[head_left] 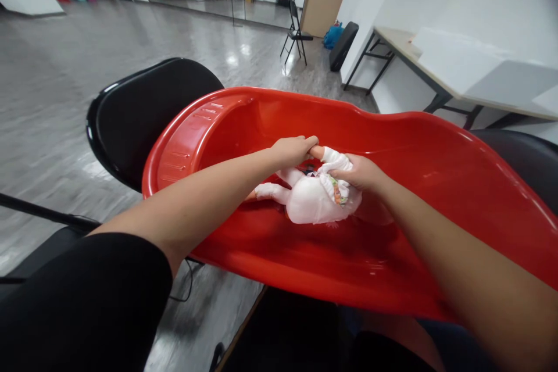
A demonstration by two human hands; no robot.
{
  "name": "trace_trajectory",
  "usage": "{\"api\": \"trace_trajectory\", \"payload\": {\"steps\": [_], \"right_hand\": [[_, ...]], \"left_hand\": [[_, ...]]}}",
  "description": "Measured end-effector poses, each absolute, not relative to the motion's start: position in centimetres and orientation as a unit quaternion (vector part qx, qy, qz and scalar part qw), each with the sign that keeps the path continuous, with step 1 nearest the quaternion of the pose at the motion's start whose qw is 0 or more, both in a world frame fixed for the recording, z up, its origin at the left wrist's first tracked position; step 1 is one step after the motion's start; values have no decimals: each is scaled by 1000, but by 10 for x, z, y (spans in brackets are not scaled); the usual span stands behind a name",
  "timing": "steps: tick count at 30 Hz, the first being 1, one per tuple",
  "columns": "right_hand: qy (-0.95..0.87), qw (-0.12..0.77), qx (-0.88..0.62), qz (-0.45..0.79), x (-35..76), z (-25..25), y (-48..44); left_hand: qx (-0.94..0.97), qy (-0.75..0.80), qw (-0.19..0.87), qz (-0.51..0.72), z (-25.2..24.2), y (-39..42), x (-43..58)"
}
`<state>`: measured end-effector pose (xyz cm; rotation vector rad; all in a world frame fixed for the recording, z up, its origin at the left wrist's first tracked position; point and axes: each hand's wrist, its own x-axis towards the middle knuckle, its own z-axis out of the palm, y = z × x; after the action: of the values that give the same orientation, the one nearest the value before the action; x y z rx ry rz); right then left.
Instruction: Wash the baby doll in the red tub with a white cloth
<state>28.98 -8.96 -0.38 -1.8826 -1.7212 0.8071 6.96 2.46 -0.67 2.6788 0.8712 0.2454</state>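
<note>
A doll (310, 202) in white clothes with a small coloured print lies in a red plastic baby bathtub (244, 270). Two of its white-covered limbs stretch toward the tub's left end. My left hand (293, 150) is closed round the bare end of one raised limb. Just to the right, my right hand (361, 173) pinches the bunched white cloth on that same limb. The doll's head is hidden from this angle, and my left fingertips are partly out of sight.
Black chairs stand at the tub's left (152, 104) and right (518, 157) ends. A folding chair (297, 32) is farther off. Along the right wall are a long table (405, 40), a dark case (343, 46) and a blue bag (332, 36). Mirrors line the far wall.
</note>
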Motion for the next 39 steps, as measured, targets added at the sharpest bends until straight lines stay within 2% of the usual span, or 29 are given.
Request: {"api": "trace_trajectory", "payload": {"steps": [5,12,19,28,34,39], "right_hand": [[-633,178,-731,184,272,9,-79],[-676,127,-714,134,243,23,-70],[-653,81,-719,222,276,10,-83],[-628,80,-713,302,299,29,-102],[-584,203,-724,307,302,30,-101],[-449,445,-718,291,313,23,-98]], "left_hand": [[937,319,127,61,1,22,69],[944,304,122,40,2,17,71],[952,293,82,21,-10,28,69],[953,276,128,-3,-13,22,69],[947,283,151,9,-10,18,64],[940,292,177,-12,-10,17,62]]}}
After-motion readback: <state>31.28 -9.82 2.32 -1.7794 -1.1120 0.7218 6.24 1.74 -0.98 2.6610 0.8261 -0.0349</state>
